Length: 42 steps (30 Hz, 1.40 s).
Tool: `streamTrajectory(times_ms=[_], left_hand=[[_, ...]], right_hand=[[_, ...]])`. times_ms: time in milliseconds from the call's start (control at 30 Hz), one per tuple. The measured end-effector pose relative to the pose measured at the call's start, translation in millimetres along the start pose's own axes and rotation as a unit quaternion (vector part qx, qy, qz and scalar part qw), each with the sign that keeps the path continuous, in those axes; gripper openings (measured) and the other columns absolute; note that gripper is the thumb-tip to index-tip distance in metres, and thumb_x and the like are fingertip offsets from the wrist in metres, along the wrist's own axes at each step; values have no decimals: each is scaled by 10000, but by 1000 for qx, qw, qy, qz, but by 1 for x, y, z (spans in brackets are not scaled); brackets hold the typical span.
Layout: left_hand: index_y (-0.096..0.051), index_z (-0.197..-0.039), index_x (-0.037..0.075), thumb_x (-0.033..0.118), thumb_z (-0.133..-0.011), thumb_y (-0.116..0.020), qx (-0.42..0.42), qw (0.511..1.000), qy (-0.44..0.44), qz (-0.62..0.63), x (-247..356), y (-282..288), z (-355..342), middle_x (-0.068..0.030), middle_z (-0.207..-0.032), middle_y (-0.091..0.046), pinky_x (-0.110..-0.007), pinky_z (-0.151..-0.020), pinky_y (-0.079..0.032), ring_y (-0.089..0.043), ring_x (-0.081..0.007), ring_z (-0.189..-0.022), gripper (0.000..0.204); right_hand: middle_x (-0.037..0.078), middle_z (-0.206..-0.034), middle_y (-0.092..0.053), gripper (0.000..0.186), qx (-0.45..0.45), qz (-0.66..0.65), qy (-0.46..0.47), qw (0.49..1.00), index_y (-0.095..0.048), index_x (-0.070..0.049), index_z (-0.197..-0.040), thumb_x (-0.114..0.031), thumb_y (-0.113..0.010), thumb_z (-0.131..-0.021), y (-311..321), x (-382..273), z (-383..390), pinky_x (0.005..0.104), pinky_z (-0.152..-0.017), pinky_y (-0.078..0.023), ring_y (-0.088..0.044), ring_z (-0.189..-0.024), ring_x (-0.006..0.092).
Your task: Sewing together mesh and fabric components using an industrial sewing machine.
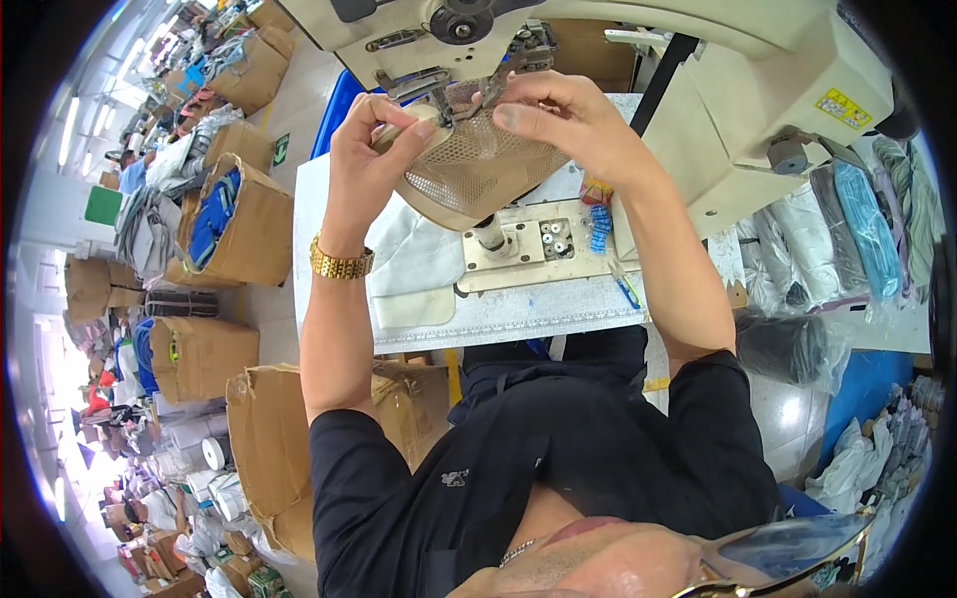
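A beige mesh cap is held up under the needle area of a cream sewing machine. My left hand pinches the cap's pale edge between thumb and fingers, just left of the presser foot. On the other side, my right hand is closed at the mesh, thumb against it and fingertips close to the machine's metal parts. Those parts partly hide the cap's upper edge. Below the cap, a short metal post rises from the machine's bed plate.
White cloth pieces lie left of the bed plate on the white table. A blue-wrapped item and a small pen-like tool lie to its right. Cardboard boxes stand at left; plastic-wrapped bundles are at right.
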<state>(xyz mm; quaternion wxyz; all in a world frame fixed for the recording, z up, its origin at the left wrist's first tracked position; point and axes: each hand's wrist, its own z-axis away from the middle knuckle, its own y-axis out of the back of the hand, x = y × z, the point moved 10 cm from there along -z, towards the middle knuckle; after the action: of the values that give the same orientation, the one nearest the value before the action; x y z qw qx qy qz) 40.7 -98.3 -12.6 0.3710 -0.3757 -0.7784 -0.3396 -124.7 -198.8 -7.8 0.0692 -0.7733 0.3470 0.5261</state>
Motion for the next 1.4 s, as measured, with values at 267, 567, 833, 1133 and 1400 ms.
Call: streamTrajectory(times_ms=[267, 567, 833, 1133, 1400], left_hand=[[-575, -808, 30, 77, -831, -745, 26, 998, -13, -57, 6, -1, 0, 4, -870, -510, -220, -703, -441, -491, -59, -770, 178], [-550, -778, 35, 117, -825, -757, 58, 995, -9, -81, 6, 0, 2, 12, -803, -528, -221, -649, -426, -476, -57, -703, 227], [-535, -762, 33, 130, -819, -765, 91, 993, -19, -76, 3, 2, 6, 9, -780, -528, -213, -618, -403, -461, -53, -682, 257], [-535, -760, 27, 145, -825, -764, 137, 979, -21, -149, 16, 2, 20, 2, -754, -514, -238, -574, -372, -422, -66, -647, 266], [-601, -863, -15, 224, -904, -690, 108, 992, 50, -36, -2, 12, -12, -5, -757, -592, -218, -602, -418, -500, -64, -684, 259]], right_hand=[[71, -942, -667, 252, 55, 16, 45, 997, -712, -4, -987, -209, -718, -841, 3, 9, 0, 275, -756, -493, -629, -859, 144], [57, -960, -707, 231, 56, -21, 35, 998, -709, 0, -1052, -124, -652, -865, -1, 19, -9, 258, -794, -487, -629, -864, 109], [104, -1059, -660, 307, 135, 81, 59, 986, -689, -2, -1091, -174, -691, -837, 5, 6, 8, 311, -890, -464, -610, -1021, 209], [114, -1086, -631, 337, 259, 159, 118, 945, -663, -17, -1152, -135, -687, -838, 4, -17, 46, 352, -936, -459, -587, -1052, 238], [12, -800, -594, 382, 131, -179, -31, 975, -568, 8, -1257, -65, -643, -889, -29, 13, 28, 221, -610, -473, -574, -683, 71]])
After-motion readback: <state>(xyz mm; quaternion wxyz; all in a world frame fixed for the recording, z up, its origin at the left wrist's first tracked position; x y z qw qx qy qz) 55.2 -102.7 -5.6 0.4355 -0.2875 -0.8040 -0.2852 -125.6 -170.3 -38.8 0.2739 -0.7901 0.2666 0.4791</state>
